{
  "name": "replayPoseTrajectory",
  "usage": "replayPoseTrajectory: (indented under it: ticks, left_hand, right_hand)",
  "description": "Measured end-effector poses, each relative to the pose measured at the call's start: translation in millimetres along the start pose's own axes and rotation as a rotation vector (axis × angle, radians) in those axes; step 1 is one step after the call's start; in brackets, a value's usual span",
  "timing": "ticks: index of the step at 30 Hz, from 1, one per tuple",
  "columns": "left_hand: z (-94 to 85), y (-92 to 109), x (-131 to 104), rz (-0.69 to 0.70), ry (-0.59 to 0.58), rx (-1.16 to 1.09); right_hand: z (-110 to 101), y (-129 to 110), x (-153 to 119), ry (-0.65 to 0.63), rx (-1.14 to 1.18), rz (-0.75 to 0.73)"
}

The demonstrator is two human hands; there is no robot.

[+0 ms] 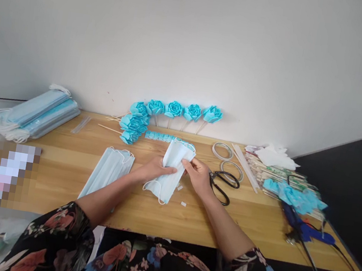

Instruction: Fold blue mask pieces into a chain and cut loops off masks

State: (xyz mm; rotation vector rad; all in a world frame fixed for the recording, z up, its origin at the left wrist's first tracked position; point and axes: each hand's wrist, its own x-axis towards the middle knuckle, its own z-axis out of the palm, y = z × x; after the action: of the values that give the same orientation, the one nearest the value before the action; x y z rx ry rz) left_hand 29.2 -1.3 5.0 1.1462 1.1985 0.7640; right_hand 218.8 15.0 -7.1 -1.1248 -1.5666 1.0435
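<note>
A pale blue face mask [169, 182] with white ear loops is held above the middle of the wooden table. My left hand [155, 169] grips its left edge, the thumb lying across the front. On the right edge, near the top, my right hand [198, 174] pinches the same mask between thumb and fingers. More masks [109, 167] lie to the left of my left hand, partly behind my forearm. Black-handled scissors [224, 186] rest just right of my right hand. Small white bits [183, 203] lie on the table below it.
Blue flowers on sticks [173, 109] line the wall. A mask pile [36, 112] sits back left. Tape rolls [222, 151] and white strips [246, 166] lie right of centre, before stacked paper [274, 171], blue scraps [295, 196] and a blue glue gun [313, 232].
</note>
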Motion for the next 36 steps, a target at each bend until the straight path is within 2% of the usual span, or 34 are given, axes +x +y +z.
replayPoseTrajectory:
  ticks: [6,17,23,26,36]
  left_hand:
    - [-1.6,-3,2,-0.01,-0.019,-0.008]
    - [-3.0,-3,-1,0.028,-0.082,-0.04]
    - [-3.2,-5,2,0.019,-0.034,-0.121]
    - [-3.8,-4,2,0.026,-0.047,-0.161]
    - [-5.5,-5,2,0.04,-0.053,-0.13]
  right_hand:
    - [-1,-3,0,-0.004,-0.005,-0.021]
    - [-3,6,-2,-0.003,0.011,-0.017]
    - [-3,5,-2,-0.007,0.042,-0.01]
    - [-2,0,-3,-0.025,-0.008,-0.024]
    - [0,1,-3,-0.039,-0.054,-0.03]
